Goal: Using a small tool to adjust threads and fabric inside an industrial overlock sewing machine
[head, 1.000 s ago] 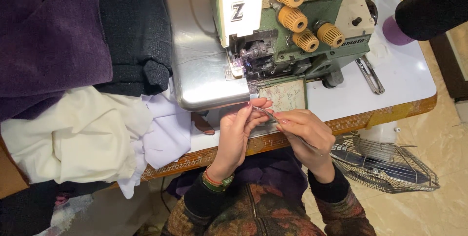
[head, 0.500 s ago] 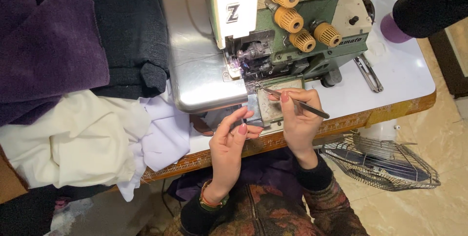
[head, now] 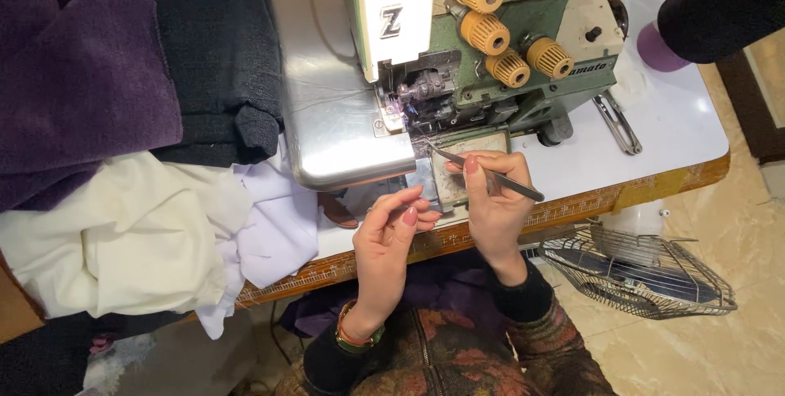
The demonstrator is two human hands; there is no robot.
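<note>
Right hand (head: 495,200) pinches tweezers (head: 482,171) at the sewing machine (head: 458,77) (likely threading); a slip could lose the thread. Left hand (head: 392,236) hovers, fingers loosely curled, apparently empty.

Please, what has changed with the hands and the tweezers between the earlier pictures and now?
The right hand has carried the tweezers away from the left hand, up toward the sewing machine, so the tips now point at its needle area. A second ago both hands met in front of the machine. The left hand has dropped slightly, fingers pinched. The cream fabric and wire basket stayed put.
</note>
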